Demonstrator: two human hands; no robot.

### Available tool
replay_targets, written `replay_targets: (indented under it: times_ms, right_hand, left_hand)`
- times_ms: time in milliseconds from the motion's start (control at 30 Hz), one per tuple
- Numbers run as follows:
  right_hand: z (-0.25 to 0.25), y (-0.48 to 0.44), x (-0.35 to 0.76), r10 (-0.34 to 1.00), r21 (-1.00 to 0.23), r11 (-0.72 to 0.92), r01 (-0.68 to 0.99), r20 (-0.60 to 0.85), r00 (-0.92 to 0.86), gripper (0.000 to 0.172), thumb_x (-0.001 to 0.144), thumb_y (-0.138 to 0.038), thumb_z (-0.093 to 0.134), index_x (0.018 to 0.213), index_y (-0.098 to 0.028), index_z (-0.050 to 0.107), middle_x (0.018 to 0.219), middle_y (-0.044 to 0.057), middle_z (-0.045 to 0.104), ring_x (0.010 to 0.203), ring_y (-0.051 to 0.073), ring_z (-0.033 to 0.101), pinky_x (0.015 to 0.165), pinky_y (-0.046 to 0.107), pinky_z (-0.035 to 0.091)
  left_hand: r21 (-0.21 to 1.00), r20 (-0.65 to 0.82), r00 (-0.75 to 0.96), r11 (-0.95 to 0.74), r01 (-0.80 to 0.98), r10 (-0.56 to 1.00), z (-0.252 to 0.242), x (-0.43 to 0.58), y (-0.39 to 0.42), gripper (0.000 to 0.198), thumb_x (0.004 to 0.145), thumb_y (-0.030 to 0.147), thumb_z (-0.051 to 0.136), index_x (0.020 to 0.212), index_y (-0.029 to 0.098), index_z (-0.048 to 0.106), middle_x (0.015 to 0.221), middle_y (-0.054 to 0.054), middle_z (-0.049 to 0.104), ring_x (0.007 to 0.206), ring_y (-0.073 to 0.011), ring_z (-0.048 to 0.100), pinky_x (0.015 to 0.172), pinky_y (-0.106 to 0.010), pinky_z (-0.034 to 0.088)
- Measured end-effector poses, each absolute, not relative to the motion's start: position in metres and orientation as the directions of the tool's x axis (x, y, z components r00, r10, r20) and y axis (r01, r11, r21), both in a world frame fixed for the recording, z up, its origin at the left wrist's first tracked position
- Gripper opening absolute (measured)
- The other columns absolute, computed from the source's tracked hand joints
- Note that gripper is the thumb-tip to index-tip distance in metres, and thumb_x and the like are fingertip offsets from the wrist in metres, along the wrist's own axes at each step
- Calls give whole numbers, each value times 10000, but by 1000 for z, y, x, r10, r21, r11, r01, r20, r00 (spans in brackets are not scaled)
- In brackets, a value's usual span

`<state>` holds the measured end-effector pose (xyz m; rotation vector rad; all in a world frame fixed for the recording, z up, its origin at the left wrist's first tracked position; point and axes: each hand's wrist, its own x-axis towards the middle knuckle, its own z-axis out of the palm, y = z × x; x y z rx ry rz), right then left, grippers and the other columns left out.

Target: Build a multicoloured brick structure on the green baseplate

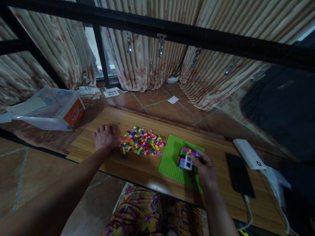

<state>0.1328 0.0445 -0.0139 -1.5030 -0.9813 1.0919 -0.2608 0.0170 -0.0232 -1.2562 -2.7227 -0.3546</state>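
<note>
My right hand [207, 167] is closed on the right side of a small multicoloured toy-brick model [186, 159]. That model is over a bright green studded baseplate [168, 160]; whether it is pressed onto the studs I cannot tell. Palm down on the wooden tabletop, my left hand [106, 137] holds nothing I can see, its fingers slightly bent and apart. Just right of it spreads a loose pile of small coloured bricks [143, 141], between that hand and the baseplate.
Right of the baseplate lie a black phone [240, 175] with a cable and a white power strip or adapter [248, 154]. A clear plastic bin [53, 110] with an orange label stands at far left. A black rail [161, 22] crosses before striped curtains [149, 62].
</note>
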Motion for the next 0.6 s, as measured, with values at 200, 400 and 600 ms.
replay_targets:
  times_ms: [200, 400, 600]
  right_hand:
    - [-3, 32, 137, 905, -982, -50, 181, 32, 423, 410, 671, -440, 741, 972, -162, 732, 958, 87, 728, 807, 210, 667, 750, 371, 532]
    - [11, 3, 92, 948, -876, 233, 423, 302, 103, 254, 827, -410, 606, 906, -203, 730, 943, 76, 711, 837, 193, 649, 763, 327, 507]
    - [-3, -15, 34, 933, -753, 358, 552, 268, -239, 268, 903, -240, 451, 1010, -219, 696, 951, 77, 690, 894, 205, 628, 801, 339, 491]
  left_hand:
    - [170, 201, -650, 627, 760, 733, -21, -260, 16, 440, 898, 359, 340, 1197, 138, 577, 1246, -177, 573, 1168, -335, 474, 967, -477, 358]
    - [184, 194, -653, 627, 757, 732, -22, -259, 16, 443, 900, 357, 346, 1204, 134, 578, 1276, -175, 553, 1165, -338, 468, 962, -474, 353]
    - [196, 187, -648, 619, 761, 738, -20, -258, 15, 445, 903, 347, 355, 1240, 146, 566, 1268, -173, 557, 1177, -329, 456, 965, -470, 339]
